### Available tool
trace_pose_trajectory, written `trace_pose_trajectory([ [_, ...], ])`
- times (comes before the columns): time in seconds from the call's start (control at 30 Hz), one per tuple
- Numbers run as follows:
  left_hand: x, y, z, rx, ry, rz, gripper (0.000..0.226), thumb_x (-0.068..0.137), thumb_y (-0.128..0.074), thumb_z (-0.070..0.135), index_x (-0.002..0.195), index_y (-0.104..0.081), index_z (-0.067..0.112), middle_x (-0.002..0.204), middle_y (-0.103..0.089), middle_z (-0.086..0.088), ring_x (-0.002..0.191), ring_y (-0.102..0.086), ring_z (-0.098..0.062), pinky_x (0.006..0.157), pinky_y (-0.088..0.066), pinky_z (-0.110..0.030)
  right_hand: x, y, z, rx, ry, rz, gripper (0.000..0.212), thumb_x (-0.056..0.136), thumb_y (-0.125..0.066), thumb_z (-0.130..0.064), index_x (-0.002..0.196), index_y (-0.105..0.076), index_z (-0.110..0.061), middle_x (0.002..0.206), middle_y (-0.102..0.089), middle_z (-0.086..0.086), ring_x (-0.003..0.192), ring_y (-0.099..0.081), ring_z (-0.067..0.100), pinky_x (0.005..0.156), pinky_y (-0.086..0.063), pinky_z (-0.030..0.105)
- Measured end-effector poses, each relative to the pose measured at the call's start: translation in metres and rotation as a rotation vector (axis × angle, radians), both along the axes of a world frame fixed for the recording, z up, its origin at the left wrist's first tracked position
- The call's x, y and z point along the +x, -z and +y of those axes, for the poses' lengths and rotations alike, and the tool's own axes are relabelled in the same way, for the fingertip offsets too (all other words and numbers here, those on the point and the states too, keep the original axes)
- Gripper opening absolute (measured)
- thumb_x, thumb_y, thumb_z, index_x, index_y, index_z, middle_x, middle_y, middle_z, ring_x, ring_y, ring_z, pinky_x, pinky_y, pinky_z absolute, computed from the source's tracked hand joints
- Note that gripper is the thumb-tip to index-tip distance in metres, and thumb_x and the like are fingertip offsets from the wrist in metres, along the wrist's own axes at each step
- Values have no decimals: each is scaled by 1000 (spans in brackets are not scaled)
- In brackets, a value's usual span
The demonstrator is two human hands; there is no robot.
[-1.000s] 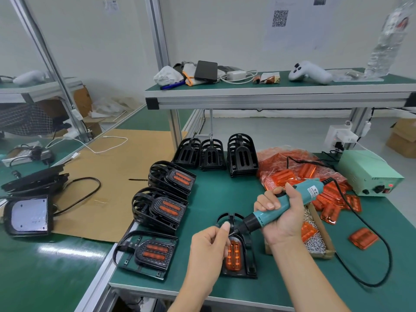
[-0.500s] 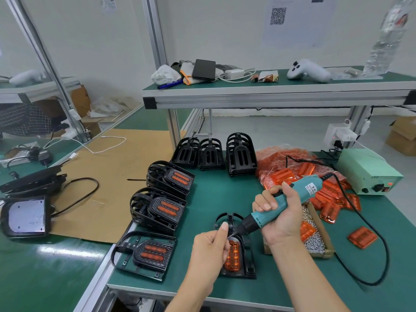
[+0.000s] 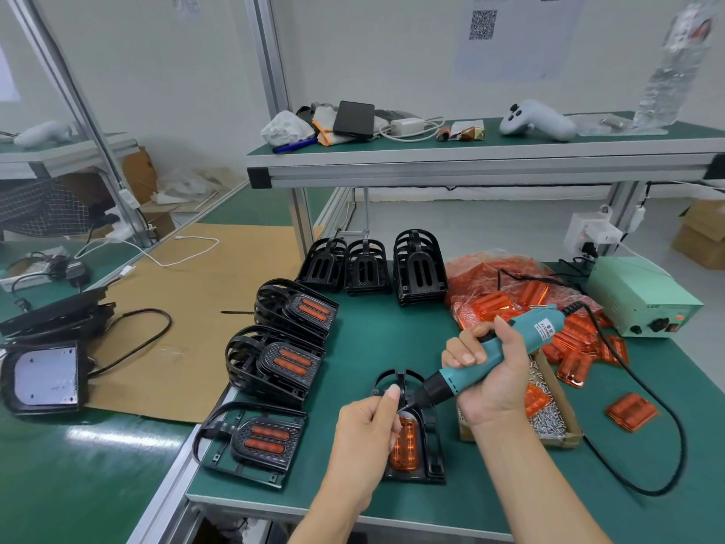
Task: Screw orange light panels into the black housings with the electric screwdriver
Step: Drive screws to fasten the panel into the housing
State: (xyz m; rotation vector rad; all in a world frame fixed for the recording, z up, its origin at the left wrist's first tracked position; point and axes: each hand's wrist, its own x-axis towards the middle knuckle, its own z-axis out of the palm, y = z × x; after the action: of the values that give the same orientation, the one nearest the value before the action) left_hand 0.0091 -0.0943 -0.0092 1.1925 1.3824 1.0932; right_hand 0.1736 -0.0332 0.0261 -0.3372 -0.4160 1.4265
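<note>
A black housing (image 3: 430,453) lies flat near the table's front edge with an orange light panel (image 3: 406,445) set in it. My right hand (image 3: 490,382) grips the teal electric screwdriver (image 3: 506,355), its black nose angled down-left over the top of the panel. My left hand (image 3: 367,429) sits at the housing's left side, thumb and fingers pinched together right at the screwdriver's bit; whether a screw is between them is too small to tell. The hand hides the panel's left half.
Finished housings (image 3: 274,363) are stacked at the left of the green table (image 3: 392,339). Empty black housings (image 3: 418,268) stand at the back. A bag of orange panels (image 3: 506,292), a cardboard box of screws (image 3: 549,414), a loose panel (image 3: 631,412), the green power supply (image 3: 643,300) and the tool's cable (image 3: 667,437) fill the right.
My left hand's pinched fingers have stayed at the screwdriver's tip; both hands and the tool shifted only slightly. The housing has not moved.
</note>
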Motion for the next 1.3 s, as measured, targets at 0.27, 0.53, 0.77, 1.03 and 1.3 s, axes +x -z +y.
trace_pose_trajectory([
  [0.27,4,-3,0,42,-20,50,59,101,-55,47,50,-46,20,46,-36,2,44,-28,-14,44,-26,-21,0,-2,0,6,-6,12,41,61,-91,-37,72,-56,-19,50,-37,-8,46,-38,9,47,-39,23],
  [0.53,1,4,5,204,-21,400,55,102,-51,49,58,-45,16,47,-43,8,46,-33,-7,49,-32,-27,-2,-6,1,-96,54,-84,24,87,-69,-29,70,-56,-18,51,-39,-4,46,-41,12,49,-40,23],
  [0.77,-19,21,6,487,184,661,17,100,-50,43,89,-58,33,80,-56,16,78,-53,-9,70,-46,-28,-4,-12,7,-214,161,-186,27,96,-65,-22,72,-56,-15,53,-39,0,47,-41,15,48,-40,24],
  [1.03,-8,36,26,559,74,969,7,86,-75,37,86,-79,32,80,-54,17,82,-52,-14,74,-41,-35,-29,-3,10,-101,248,-561,23,82,-75,-24,60,-66,-23,50,-46,8,43,-45,21,46,-44,31],
  [1.3,2,47,29,525,4,1017,9,86,-74,38,86,-80,32,79,-53,14,82,-49,-17,72,-41,-34,-43,4,16,-40,237,-784,25,75,-77,-39,60,-65,-24,48,-51,11,44,-51,24,50,-49,35],
])
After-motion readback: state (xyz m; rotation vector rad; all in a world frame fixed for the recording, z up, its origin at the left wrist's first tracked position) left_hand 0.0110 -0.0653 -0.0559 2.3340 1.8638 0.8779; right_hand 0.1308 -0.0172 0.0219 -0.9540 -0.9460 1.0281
